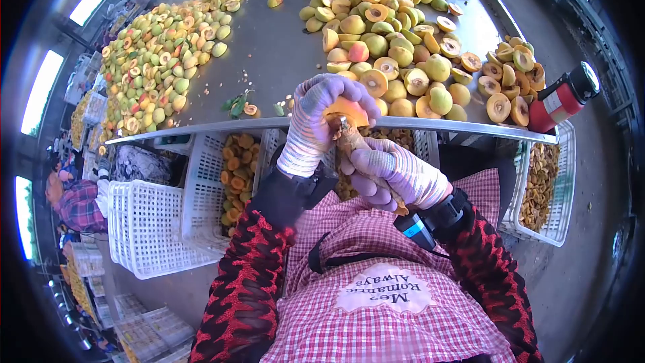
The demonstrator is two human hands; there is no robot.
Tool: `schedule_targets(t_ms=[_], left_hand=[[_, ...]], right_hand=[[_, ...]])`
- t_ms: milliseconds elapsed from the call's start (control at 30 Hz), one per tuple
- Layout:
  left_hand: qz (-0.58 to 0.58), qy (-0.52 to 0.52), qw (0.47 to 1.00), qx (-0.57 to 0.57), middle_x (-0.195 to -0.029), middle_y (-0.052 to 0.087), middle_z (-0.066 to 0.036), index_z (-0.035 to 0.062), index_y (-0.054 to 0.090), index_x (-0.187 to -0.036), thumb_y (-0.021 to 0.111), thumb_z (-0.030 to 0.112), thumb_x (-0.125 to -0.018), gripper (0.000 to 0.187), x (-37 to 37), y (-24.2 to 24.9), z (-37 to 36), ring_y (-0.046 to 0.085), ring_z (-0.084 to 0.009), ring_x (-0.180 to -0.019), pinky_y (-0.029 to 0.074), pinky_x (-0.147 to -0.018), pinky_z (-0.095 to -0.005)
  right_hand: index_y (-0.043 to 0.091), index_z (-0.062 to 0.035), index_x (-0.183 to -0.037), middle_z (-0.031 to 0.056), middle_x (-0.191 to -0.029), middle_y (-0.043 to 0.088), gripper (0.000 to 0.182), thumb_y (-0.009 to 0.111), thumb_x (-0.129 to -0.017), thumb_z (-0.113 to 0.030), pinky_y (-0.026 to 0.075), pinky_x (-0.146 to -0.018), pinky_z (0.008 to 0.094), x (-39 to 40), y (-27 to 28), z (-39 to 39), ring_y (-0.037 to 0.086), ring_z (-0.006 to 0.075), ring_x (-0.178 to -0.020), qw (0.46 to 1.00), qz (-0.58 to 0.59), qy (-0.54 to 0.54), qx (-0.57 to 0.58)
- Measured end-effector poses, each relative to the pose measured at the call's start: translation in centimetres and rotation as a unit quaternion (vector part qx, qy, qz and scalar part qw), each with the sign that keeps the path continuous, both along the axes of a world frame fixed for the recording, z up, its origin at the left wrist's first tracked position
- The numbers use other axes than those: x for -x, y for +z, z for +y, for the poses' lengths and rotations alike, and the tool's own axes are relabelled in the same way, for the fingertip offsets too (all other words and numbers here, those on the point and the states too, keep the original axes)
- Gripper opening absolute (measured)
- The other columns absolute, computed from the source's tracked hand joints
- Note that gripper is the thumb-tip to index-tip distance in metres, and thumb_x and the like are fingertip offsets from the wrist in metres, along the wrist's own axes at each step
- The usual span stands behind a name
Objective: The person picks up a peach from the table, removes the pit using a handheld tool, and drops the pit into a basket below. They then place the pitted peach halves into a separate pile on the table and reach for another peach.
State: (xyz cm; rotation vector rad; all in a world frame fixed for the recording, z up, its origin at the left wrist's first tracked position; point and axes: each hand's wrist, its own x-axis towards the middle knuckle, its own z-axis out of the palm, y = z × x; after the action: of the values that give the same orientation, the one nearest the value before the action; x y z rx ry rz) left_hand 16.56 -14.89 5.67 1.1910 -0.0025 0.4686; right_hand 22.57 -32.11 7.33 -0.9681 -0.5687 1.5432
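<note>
A: Bright daylight, even and cool; the windows (41,87) at left are blown out white.
B: Soft glare on the metal desk (269,47), strong fisheye bending, black vignette in the corners, and blur toward the far edges

A pink and white checked cloth apron (403,323) fills the bottom middle of the frame. On it sits a pale pink patch (384,288) with wavy edges. Seen from the head camera, its dark words are upside down. They seem to say "Always", "Romantic" and "Mer". The white label (552,102) on the red bottle (561,99) at the right is too small to read.
</note>
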Motion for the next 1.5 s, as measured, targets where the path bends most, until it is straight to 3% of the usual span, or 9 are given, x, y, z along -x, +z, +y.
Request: schedule_targets(t_ms=[233,333,533,667,867,1167,1233,1333,1500], left_hand=[[0.032,0.187,0.895,0.404,-0.098,0.061,-0.009,0.0099,0.056,-0.094,0.059,0.039,-0.088,0.03,-1.8,-2.2,1.2,0.062,-0.0299,-0.09,0.055,-0.074,-0.0461],[0.02,0.15,0.916,0.372,-0.098,0.061,-0.009,0.0091,0.058,-0.101,0.058,0.041,-0.089,0.035,0.1,-2.1,3.6,0.06,-0.0312,-0.095,0.052,-0.084,-0.0473],[-0.003,0.106,0.922,0.372,-0.101,0.06,-0.012,0.005,0.057,-0.105,0.062,0.024,-0.088,0.026,1.3,-3.2,2.1,0.059,-0.0332,-0.101,0.051,-0.087,-0.0482],[-0.006,0.133,0.943,0.305,-0.104,0.06,-0.013,0.0028,0.057,-0.107,0.066,0.015,-0.084,0.027,1.3,-2.2,-0.3,0.06,-0.0306,-0.101,0.052,-0.084,-0.0412],[-0.019,0.174,0.979,0.101,-0.1,0.062,-0.011,0.0047,0.06,-0.105,0.069,0.019,-0.083,0.028,1.3,-1.6,-2.0,0.062,-0.019,-0.094,0.052,-0.083,-0.0304],[0.01,0.138,0.974,0.179,-0.096,0.063,-0.011,0.0035,0.059,-0.107,0.067,0.014,-0.085,0.026,-0.4,-5.0,-4.4,0.063,-0.0201,-0.09,0.053,-0.082,-0.031],[0.018,0.155,0.971,0.183,-0.094,0.063,-0.01,0.0035,0.058,-0.107,0.067,0.016,-0.085,0.027,-0.8,-5.1,-5.1,0.063,-0.0201,-0.09,0.053,-0.083,-0.0308],[0.01,0.17,0.98,0.102,-0.094,0.064,-0.01,0.0039,0.058,-0.108,0.067,0.019,-0.086,0.028,-1.4,-3.8,-4.7,0.063,-0.0198,-0.092,0.052,-0.084,-0.0308],[-0.02,0.124,0.99,0.057,-0.102,0.062,-0.009,0.0057,0.056,-0.11,0.066,0.027,-0.087,0.033,-1.6,-2.6,-2.3,0.062,-0.0195,-0.095,0.052,-0.086,-0.0304]], right_hand=[[0.055,-0.0008,-0.09,0.0017,-0.071,0.056,0.023,0.057,-0.087,-0.023,0.042,-0.052,0.0245,0.7,-1.3,-0.7,0.055,0.0111,-0.059,0.965,-0.255,-0.023,0.053],[0.052,-0.0008,-0.091,0.0105,-0.067,0.058,0.027,0.063,-0.086,-0.025,0.049,-0.057,0.0364,0.4,-9.6,-3.1,0.059,0.0236,-0.059,0.809,-0.585,-0.054,-0.026],[0.052,-0.0044,-0.094,0.0183,-0.081,0.065,0.023,0.063,-0.084,-0.022,0.049,-0.068,0.0431,-0.7,-7.1,-2.8,0.063,0.0373,-0.079,0.79,-0.579,-0.198,0.029],[0.056,-0.0025,-0.088,0.018,-0.077,0.065,0.023,0.061,-0.085,-0.025,0.049,-0.067,0.0441,-1.6,-4.9,-3.1,0.063,0.036,-0.075,0.679,-0.721,-0.007,0.136],[0.054,-0.0011,-0.101,0.0198,-0.077,0.063,0.028,0.064,-0.084,-0.021,0.047,-0.065,0.0412,-0.4,-0.9,-2.2,0.062,0.0387,-0.074,0.817,-0.54,-0.2,-0.03],[0.052,0.002,-0.096,0.026,-0.081,0.063,0.03,0.06,-0.085,-0.025,0.048,-0.069,0.0462,-0.4,-3.1,-2.9,0.062,0.0416,-0.08,0.796,-0.59,-0.106,0.088],[0.053,0.0017,-0.095,0.0214,-0.075,0.063,0.03,0.06,-0.085,-0.026,0.049,-0.063,0.0413,-0.5,-3.0,-2.7,0.062,0.0359,-0.07,0.844,-0.517,-0.088,0.115],[0.056,-0.0034,-0.092,0.0005,-0.063,0.05,0.026,0.058,-0.086,-0.028,0.037,-0.045,0.0204,0.6,-0.8,-2.5,0.047,0.0071,-0.052,0.99,-0.069,-0.068,0.1],[0.053,-0.0018,-0.095,0.019,-0.075,0.062,0.027,0.06,-0.085,-0.026,0.048,-0.058,0.0378,0.4,-4.2,-1.8,0.062,0.0333,-0.066,0.829,-0.525,-0.191,0.017]])
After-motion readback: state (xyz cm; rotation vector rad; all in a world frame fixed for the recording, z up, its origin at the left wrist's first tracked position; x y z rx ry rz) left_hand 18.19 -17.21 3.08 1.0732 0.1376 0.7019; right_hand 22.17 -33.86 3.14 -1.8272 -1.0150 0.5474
